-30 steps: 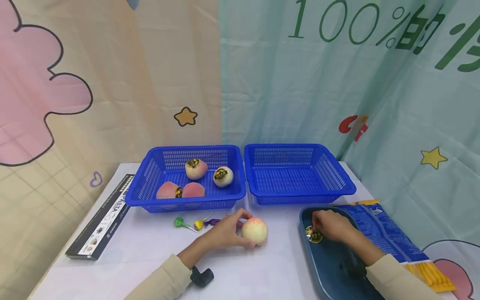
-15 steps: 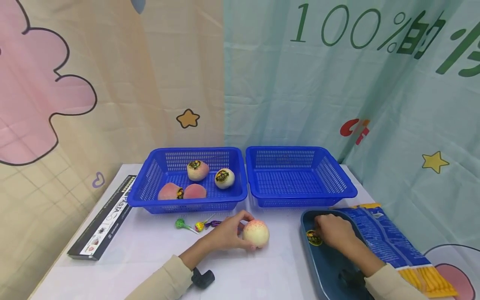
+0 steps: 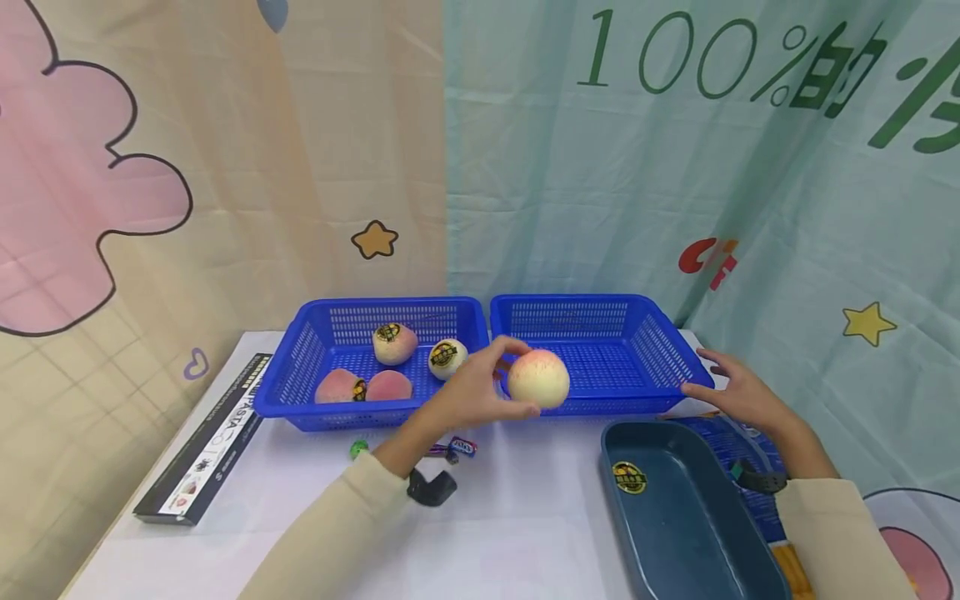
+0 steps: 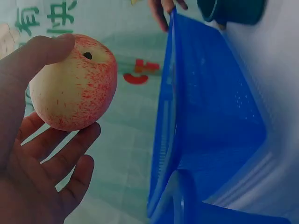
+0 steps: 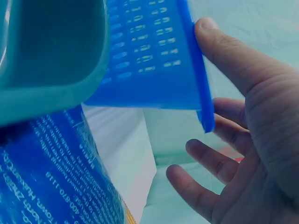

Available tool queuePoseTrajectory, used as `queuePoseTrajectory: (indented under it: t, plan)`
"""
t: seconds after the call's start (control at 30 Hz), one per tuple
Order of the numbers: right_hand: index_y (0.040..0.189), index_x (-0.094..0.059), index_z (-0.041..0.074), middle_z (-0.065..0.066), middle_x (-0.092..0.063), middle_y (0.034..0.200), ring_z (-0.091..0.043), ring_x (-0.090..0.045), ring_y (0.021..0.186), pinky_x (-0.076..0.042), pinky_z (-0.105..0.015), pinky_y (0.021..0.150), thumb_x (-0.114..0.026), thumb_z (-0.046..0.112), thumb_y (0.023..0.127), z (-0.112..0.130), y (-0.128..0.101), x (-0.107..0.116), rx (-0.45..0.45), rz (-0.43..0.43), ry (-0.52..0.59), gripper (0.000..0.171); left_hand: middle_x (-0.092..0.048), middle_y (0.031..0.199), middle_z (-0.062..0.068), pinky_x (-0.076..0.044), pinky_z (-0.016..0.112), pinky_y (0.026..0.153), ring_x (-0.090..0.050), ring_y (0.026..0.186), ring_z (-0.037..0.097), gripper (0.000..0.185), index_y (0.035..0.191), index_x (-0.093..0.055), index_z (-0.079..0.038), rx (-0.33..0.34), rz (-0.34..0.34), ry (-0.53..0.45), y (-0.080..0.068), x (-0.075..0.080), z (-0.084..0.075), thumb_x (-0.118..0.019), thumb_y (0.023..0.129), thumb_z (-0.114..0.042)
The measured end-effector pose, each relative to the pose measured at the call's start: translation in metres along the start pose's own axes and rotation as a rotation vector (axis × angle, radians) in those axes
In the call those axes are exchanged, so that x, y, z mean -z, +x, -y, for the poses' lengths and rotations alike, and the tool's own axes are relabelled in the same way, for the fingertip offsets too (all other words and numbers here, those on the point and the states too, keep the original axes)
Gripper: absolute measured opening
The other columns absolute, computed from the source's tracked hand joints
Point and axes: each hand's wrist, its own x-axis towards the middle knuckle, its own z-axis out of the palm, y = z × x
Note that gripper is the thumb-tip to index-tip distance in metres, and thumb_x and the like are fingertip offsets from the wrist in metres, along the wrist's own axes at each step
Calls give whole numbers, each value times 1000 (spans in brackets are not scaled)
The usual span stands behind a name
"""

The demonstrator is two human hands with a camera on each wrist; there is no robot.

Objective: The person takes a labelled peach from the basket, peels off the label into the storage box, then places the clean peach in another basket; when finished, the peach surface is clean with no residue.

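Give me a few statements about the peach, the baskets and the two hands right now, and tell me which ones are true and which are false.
1. The left hand holds a peach in the air at the near rim of the right blue basket. True.
2. The right blue basket already has two peaches in it. False: no fruit shows in it; the peaches lie in the left blue basket.
3. The right hand is at the right basket's outer rim, thumb against it. True.
4. The right hand is pressing a sticker in the dark tray. False: it is away from the tray, and the sticker lies there alone.
5. The held peach carries a black and gold sticker. False: none shows on it.
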Motion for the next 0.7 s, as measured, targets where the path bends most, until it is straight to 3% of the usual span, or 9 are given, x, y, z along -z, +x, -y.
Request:
queuePoseTrajectory:
  t: [0.07, 0.17, 0.27, 0.37, 0.5, 0.7]
  plan:
    - [155, -19, -10, -44, -20, 151, -66, -28, 131, -41, -75, 92, -69, 39, 97, -9, 2, 1, -27, 27, 4, 91, -59, 131, 4, -56, 33, 82, -64, 108, 20, 73, 135, -51, -12, 20, 3, 38, 30, 6, 3, -91, 76, -28]
    - [154, -21, -11, -44, -22, 151, -65, -30, 129, -43, -74, 91, -69, 39, 97, -15, 1, 2, -34, 32, -1, 90, -56, 135, 5, -56, 31, 81, -64, 110, 21, 73, 135, -49, -12, 104, 61, 79, 70, 9, 18, -90, 77, -28]
    - [155, -20, -10, -42, -20, 152, -63, -31, 130, -43, -73, 91, -68, 39, 97, -15, 2, 2, -33, 39, 9, 89, -57, 134, 5, -55, 32, 82, -62, 108, 20, 70, 132, -50, -13, 197, 129, 140, 95, 8, 35, -90, 77, -29]
    - [155, -20, -9, -41, -17, 154, -63, -30, 131, -43, -73, 92, -68, 38, 98, -15, 3, -1, -25, 48, 27, 88, -60, 126, 4, -54, 34, 83, -61, 103, 20, 66, 128, -52, -14, 269, 220, 250, 106, 7, 44, -90, 76, -30]
    - [155, -20, -10, -42, -16, 154, -63, -29, 130, -42, -74, 92, -67, 37, 98, -19, 3, -2, -21, 47, 27, 87, -64, 111, 1, -47, 40, 91, -59, 99, 19, 60, 122, -55, -16, 317, 342, 472, 110, 2, 41, -90, 76, -34]
    - [155, -20, -10, -42, -17, 153, -63, -31, 129, -43, -74, 91, -67, 36, 99, -19, 3, 1, -7, 60, 8, 86, -66, 104, -4, -31, 48, 102, -59, 100, 17, 55, 118, -57, -20, 356, 437, 714, 115, -17, 37, -89, 76, -37]
